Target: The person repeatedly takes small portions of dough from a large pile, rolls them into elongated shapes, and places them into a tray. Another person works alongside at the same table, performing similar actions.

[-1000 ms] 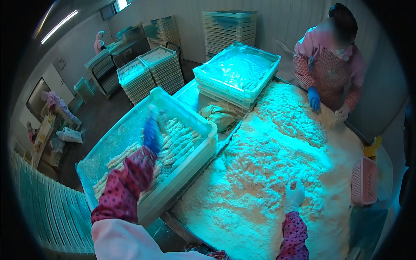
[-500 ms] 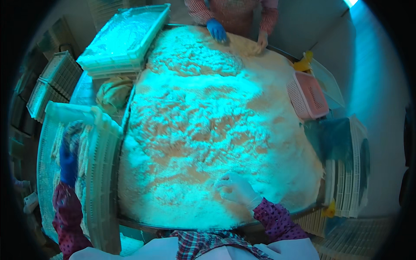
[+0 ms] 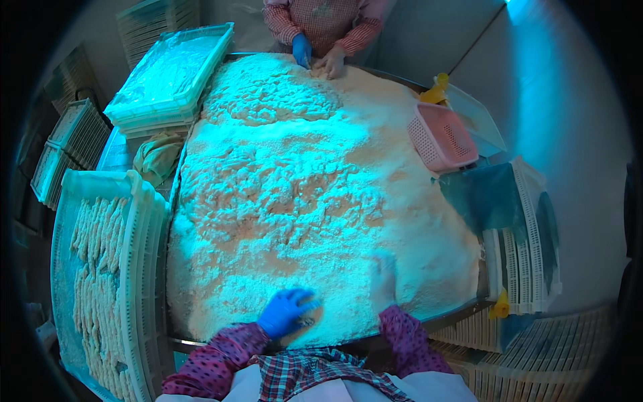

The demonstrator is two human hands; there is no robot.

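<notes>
My left hand point(image 3: 287, 313), in a blue glove, is low over the pale crumbs point(image 3: 321, 234) near the table's front edge. Its fingers reach to the right, spread apart and slightly blurred. A small greyish patch shows by its thumb, too unclear to name. Farther right, my pale-gloved right hand point(image 3: 384, 280) is over the same crumbs, its fingers smeared by motion. To the left, a white tray point(image 3: 137, 228) on top of a stack carries rows of long, crumb-coated strips point(image 3: 98, 295); neither hand touches it.
Across the table a co-worker's blue-gloved hand point(image 3: 302, 51) and other hand point(image 3: 331, 61) meet at the crumbs. A pink basket point(image 3: 445, 137) sits at the right rim, with stacked trays point(image 3: 526, 244) below it. More trays point(image 3: 164, 77) and a bundled cloth point(image 3: 157, 157) line the left.
My left hand has left the strips in the tray and come right, onto the crumbs. My right hand has shifted right. The co-worker's hands have drawn together. The whole view has shifted a little.
</notes>
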